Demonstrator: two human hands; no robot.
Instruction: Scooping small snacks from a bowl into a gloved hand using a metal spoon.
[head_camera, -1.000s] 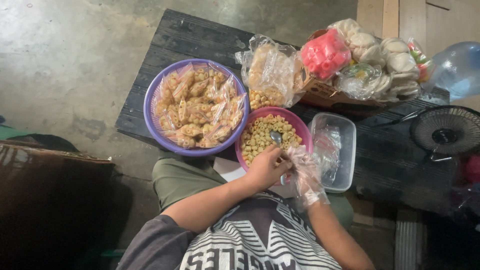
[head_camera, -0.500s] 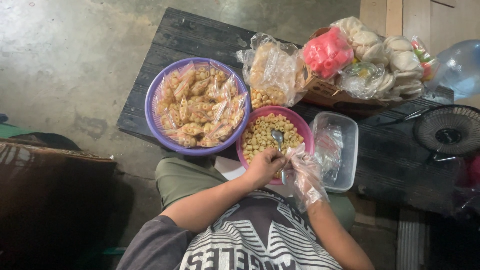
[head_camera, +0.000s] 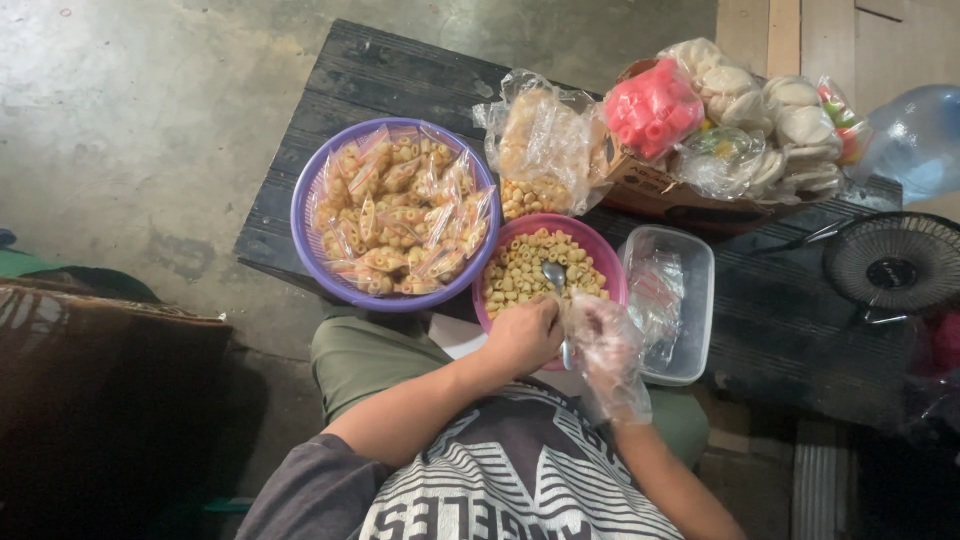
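The left hand is gripping a metal spoon resting in the pink plastic bowl of yellow macaroni snacks; the right hand, wearing a clear plastic glove, is curling beside it, its grip unclear. Both are sitting on a dark wooden table over concrete floor, beside a purple basin of packed snack bags and a clear plastic tub.

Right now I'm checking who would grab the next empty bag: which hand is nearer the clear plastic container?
Right. The right hand, in a clear plastic glove, sits beside the clear plastic container. The left hand is farther off, over the pink bowl, at the spoon.

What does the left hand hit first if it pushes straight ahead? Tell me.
Probably the loose snack pieces in the pink bowl; the left hand sits at its near rim, though height is unclear.
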